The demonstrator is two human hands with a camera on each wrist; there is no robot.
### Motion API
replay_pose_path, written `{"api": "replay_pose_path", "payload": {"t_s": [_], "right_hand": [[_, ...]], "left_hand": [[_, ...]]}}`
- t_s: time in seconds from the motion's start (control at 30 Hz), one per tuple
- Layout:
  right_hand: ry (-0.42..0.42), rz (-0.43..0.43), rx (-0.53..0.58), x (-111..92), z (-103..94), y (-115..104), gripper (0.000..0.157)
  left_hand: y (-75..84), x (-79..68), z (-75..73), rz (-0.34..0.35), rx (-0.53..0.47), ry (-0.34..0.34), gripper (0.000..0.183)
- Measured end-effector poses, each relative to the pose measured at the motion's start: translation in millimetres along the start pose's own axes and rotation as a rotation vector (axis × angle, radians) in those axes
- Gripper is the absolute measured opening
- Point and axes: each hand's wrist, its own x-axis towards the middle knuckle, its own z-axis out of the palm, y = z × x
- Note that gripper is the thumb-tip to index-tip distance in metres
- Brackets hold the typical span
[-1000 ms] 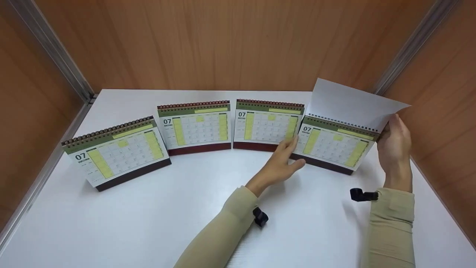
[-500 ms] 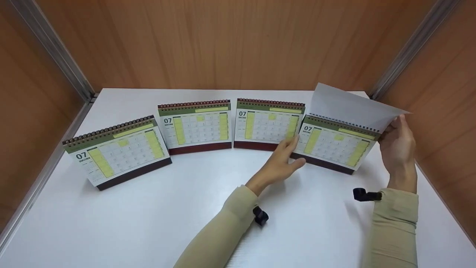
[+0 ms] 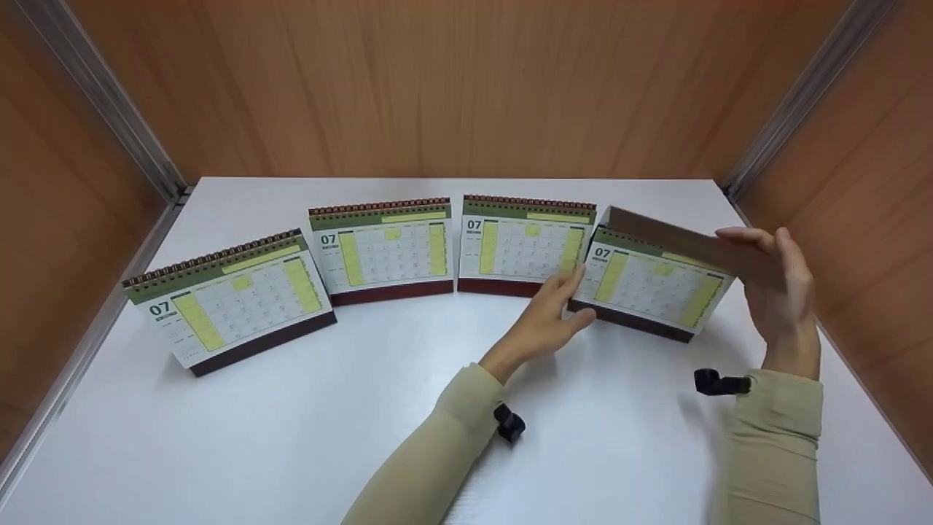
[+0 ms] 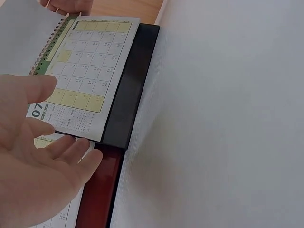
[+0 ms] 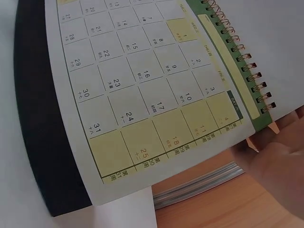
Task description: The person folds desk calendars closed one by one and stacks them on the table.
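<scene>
The rightmost desk calendar (image 3: 645,288) stands on a dark base and shows a page headed 07 with yellow columns. Over its spiral top edge, in the head view, slants a brown flap (image 3: 674,237). My right hand (image 3: 791,306) holds the right end of that flap, one finger reaching over it. In the right wrist view the same calendar (image 5: 137,99) fills much of the frame, with the fingers (image 5: 280,156) by its spiral corner. My left hand (image 3: 543,328) lies at its lower left corner, fingers extended, thumb spread. Whether they touch the page I cannot tell.
Alongside stand a calendar with a red base (image 3: 528,248), another red-based calendar (image 3: 383,251) and a dark-based calendar (image 3: 229,299) at far left. They sit on a white table (image 3: 291,437). Wood panels (image 3: 437,87) close off the back and sides.
The raised white sheet has swung forward and down, so a brown flap now shows over the calendar's top. My right hand has shifted slightly right. The left hand stays put.
</scene>
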Motion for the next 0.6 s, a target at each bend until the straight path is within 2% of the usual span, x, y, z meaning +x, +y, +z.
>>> {"api": "replay_pose_path", "payload": {"t_s": [0.1,0.23,0.4,0.6], "right_hand": [[-0.035,-0.022,-0.029,1.1,0.2,1.0,0.061],[-0.005,-0.044,-0.12,2.1,1.0,2.1,0.048],[0.036,0.012,-0.252,2.6,1.5,4.1,0.034],[0.026,0.038,-0.373,5.2,0.4,8.4,0.034]], "left_hand": [[-0.6,0.6,-0.4,0.009,0.009,-0.001,0.076],[-0.3,1.7,-1.1,-0.006,0.011,0.009,0.075],[0.7,2.7,-1.6,-0.031,0.008,0.029,0.078],[-1.4,2.4,-1.2,-0.014,-0.004,0.041,0.073]]}}
